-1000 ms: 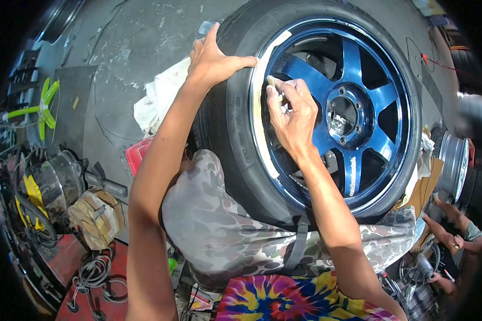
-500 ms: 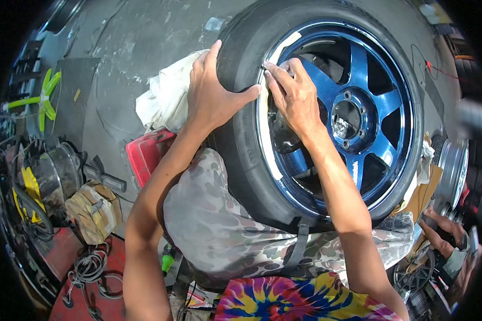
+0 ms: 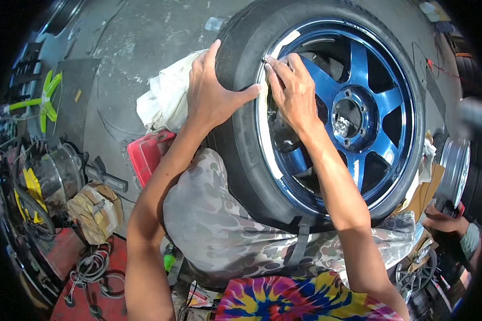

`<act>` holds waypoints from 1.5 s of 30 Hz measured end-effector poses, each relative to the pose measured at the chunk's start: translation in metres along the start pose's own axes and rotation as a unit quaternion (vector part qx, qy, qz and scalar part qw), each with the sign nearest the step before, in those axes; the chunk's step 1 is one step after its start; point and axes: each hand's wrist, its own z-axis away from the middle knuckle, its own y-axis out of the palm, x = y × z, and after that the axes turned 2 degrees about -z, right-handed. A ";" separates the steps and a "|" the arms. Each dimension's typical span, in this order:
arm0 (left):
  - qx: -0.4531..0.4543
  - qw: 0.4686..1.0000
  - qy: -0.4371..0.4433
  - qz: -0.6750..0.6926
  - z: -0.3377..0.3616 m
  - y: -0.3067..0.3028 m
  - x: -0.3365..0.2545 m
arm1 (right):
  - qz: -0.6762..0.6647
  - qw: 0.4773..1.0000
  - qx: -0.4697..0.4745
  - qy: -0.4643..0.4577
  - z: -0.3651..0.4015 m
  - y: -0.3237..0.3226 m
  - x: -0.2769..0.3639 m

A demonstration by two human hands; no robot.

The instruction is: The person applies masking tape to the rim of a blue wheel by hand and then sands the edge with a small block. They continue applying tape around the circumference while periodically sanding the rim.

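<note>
A blue six-spoke wheel [image 3: 357,64] with a black tire [image 3: 240,128] around it leans across my camouflage-covered lap. A cream strip of tape [image 3: 263,139] follows the left part of the rim's edge. My left hand [image 3: 211,96] lies spread on the tire's sidewall, its fingers over the outer tread and its thumb tip touching the rim edge by the tape. At the upper left of the rim my right hand [image 3: 294,91] is closed in a pinch against the tape. A tiny dark bit shows at its fingertips, too small to name.
A white cloth [image 3: 163,96] and a red case [image 3: 147,155] lie left of the tire. Farther left are a green star-shaped tool [image 3: 48,101], a taped box [image 3: 95,212] and coiled cable [image 3: 91,270]. Another person's hand [image 3: 444,222] is at lower right near a silver rim [image 3: 455,171].
My right fingertips have shifted very slightly along the rim edge; my left hand stays in place. At lower right, the other person's arms have moved.
</note>
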 end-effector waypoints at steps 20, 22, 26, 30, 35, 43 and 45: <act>0.012 1.000 -0.006 0.012 -0.002 -0.001 0.001 | 0.022 0.995 0.066 -0.068 -0.005 -0.017 0.003; 0.017 1.000 -0.012 0.015 -0.001 0.000 -0.001 | 0.028 0.994 0.075 -0.070 -0.009 -0.019 -0.003; 0.010 1.000 -0.015 0.009 -0.001 -0.001 0.000 | 0.018 0.993 0.095 -0.073 -0.011 -0.020 -0.004; 0.009 1.000 -0.008 0.011 0.000 0.000 0.000 | 0.032 0.989 0.104 -0.097 -0.013 -0.024 -0.010; 0.007 1.000 -0.011 0.009 -0.001 0.000 0.000 | 0.018 0.992 0.087 -0.090 -0.012 -0.021 -0.004; 0.007 1.000 -0.016 0.014 -0.001 0.000 -0.001 | 0.022 0.992 0.092 -0.084 -0.009 -0.020 -0.004; 0.007 1.000 -0.010 0.005 0.000 0.000 0.000 | 0.049 0.991 0.099 -0.080 -0.014 -0.024 -0.009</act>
